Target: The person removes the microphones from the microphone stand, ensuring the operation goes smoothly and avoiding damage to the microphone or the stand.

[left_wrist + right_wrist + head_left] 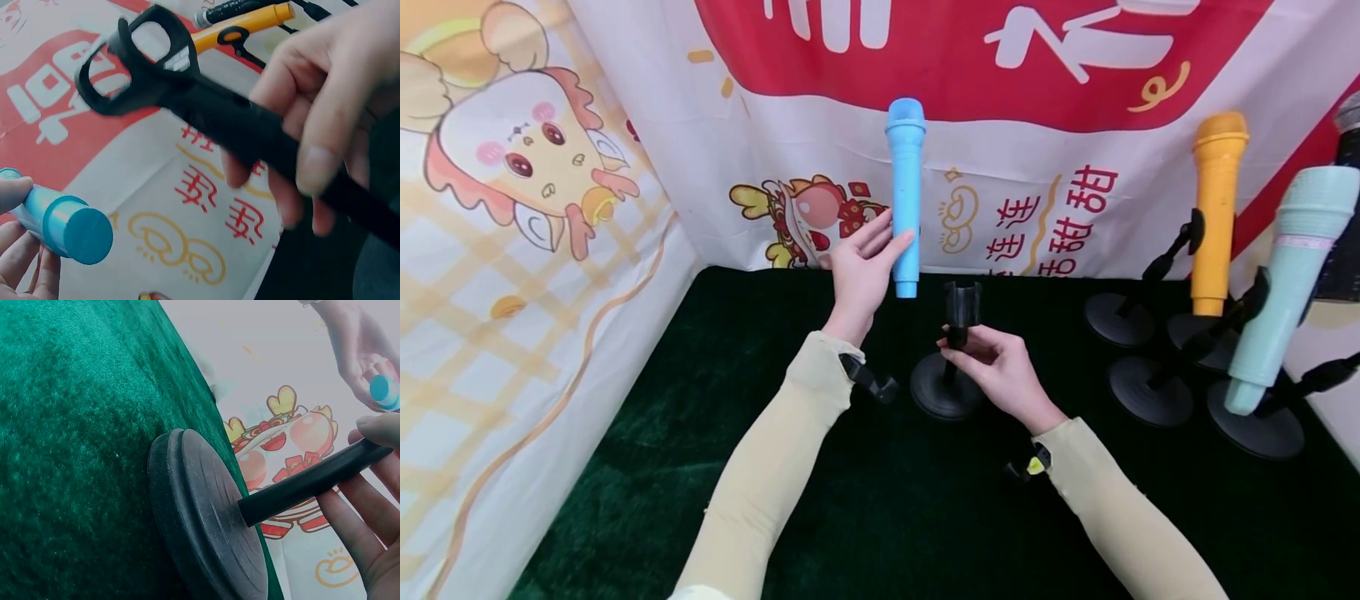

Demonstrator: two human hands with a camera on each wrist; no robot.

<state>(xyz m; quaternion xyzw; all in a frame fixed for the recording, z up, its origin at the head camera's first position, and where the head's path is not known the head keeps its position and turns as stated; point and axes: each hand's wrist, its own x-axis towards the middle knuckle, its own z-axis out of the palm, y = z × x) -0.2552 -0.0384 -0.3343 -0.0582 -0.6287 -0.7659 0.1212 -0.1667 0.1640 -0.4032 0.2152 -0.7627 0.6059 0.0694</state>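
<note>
My left hand point(867, 268) pinches a blue microphone point(906, 192) near its lower end, holding it upright with the head at the top. In the left wrist view the bottom end of the microphone point(81, 231) faces the camera. Just to the right, my right hand point(1000, 367) grips the stem of a black microphone stand point(945, 392) below its forked clip point(131, 75). The clip is bare, and the blue microphone is apart from it, up and to the left. In the right wrist view the stand's round base point(206, 519) rests on the green cloth, with fingers around the stem point(306, 484).
At the right stand several black stands; one holds a yellow microphone point(1217, 208), another a mint-green microphone point(1292, 283). A dark microphone point(1348, 150) shows at the right edge. Dark green cloth point(910, 517) covers the table, and printed cloth point(850, 133) hangs behind it.
</note>
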